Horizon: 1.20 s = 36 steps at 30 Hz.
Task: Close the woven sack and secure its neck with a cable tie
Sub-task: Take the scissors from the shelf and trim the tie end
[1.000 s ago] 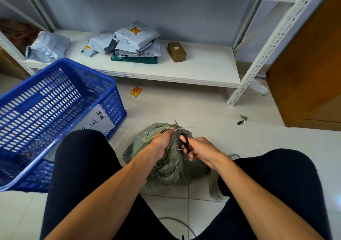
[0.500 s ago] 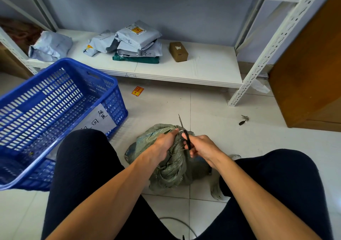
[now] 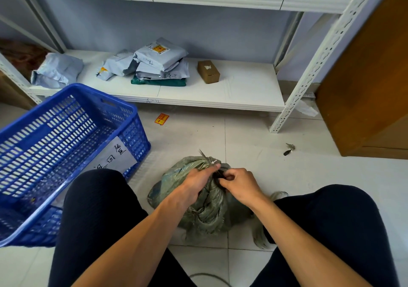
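A green woven sack (image 3: pixel 207 211) lies on the tiled floor between my knees, its neck gathered and twisted. My left hand (image 3: pixel 196 180) grips the bunched neck from the left. A white cable tie (image 3: pixel 213 161) shows just above my left fingertips at the neck. My right hand (image 3: pixel 240 184) holds black-handled scissors (image 3: pixel 219 173); their thin blades reach up-left past the tie. Both hands meet at the neck, and the fingers hide most of the tie and the scissors.
A blue plastic basket (image 3: pixel 66 145) with a paper label stands at my left knee. The white low shelf (image 3: pixel 231 92) ahead carries grey parcels (image 3: pixel 161 66) and a small cardboard box (image 3: pixel 208 71). A wooden cabinet (image 3: pixel 371 77) stands right; a small dark object (image 3: pixel 289 149) lies on the floor.
The scissors have tipped from upright to leaning left, down at the tie. My right hand has closed in on my left hand. My left hand still grips the neck.
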### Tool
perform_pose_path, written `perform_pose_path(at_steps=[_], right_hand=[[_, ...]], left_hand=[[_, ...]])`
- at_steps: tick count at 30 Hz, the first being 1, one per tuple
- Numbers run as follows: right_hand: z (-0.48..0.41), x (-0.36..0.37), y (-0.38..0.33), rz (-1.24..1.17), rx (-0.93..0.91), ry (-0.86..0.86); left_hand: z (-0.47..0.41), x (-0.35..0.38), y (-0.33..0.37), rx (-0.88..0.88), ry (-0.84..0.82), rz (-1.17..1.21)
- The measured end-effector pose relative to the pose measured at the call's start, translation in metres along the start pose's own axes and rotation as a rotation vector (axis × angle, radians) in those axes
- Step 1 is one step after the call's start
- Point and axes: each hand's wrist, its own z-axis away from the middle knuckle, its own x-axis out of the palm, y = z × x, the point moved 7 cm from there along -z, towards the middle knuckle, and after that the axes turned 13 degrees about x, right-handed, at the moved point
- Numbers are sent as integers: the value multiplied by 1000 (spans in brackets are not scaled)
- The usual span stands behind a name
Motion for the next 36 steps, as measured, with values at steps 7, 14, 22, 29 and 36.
perform_pose_path(at_steps=[7,14,22,29,36], right_hand=[[10,0,-13,199,-80,83],[7,-14,-18,149,-133,195],[-2,-30,-17,88,-97,296],[0,-23,-25,119,-175,283],[2,-19,-32,142,-287,364]], left_hand=[[-9,-5,2,19,20,-48],[-14,-1,7,33,0,26],[-23,5,5,4,-6,102],[-38,7,-8,-28,-16,111],[-38,4,-1,-1,29,48]])
